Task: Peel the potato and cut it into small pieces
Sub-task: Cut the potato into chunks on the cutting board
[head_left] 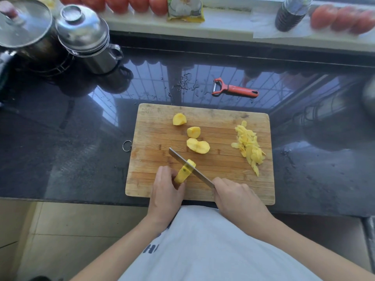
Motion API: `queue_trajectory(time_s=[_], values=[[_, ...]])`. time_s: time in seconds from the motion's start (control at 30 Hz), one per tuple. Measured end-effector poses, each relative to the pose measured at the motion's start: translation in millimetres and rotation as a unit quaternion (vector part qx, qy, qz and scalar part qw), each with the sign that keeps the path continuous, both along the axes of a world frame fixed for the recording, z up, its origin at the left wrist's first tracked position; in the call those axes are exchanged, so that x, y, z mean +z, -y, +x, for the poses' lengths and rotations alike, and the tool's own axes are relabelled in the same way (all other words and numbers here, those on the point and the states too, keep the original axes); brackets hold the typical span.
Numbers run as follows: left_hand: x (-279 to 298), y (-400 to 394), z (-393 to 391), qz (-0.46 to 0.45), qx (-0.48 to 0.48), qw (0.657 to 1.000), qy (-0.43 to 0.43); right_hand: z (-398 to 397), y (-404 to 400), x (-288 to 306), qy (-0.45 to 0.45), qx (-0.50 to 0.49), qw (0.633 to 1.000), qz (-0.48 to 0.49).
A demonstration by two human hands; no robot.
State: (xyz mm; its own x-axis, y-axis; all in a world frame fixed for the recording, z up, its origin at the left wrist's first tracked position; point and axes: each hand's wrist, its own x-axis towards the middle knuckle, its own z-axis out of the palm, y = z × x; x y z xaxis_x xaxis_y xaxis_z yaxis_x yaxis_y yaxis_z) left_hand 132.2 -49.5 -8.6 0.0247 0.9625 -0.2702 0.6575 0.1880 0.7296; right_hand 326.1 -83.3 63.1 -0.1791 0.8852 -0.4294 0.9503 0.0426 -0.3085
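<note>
Left hand fingers clamp the potato piece; right hand fingers grip the knife.

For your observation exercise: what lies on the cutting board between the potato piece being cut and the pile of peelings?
In the head view, the knife blade crosses beside the potato piece; beyond it, bare board up to the peelings.

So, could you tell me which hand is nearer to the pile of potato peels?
Right. The right hand grips the knife below-left of the peels; the left hand holds the potato piece farther left.
</note>
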Motion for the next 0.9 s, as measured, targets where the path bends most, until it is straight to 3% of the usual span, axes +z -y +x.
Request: queue_trajectory(time_s=[0.3, 0.9], values=[[-3.5, -0.8, 2.4, 0.062, -0.038, 0.997, -0.03, -1.2, -0.9, -2.6, 0.019, 0.0, 1.0, 0.004], [-1.1, -3.5, 5.1, 0.016, -0.012, 0.999, -0.035, -19.5, -12.5, -6.6, 0.104, 0.026, 0.991, 0.077]])
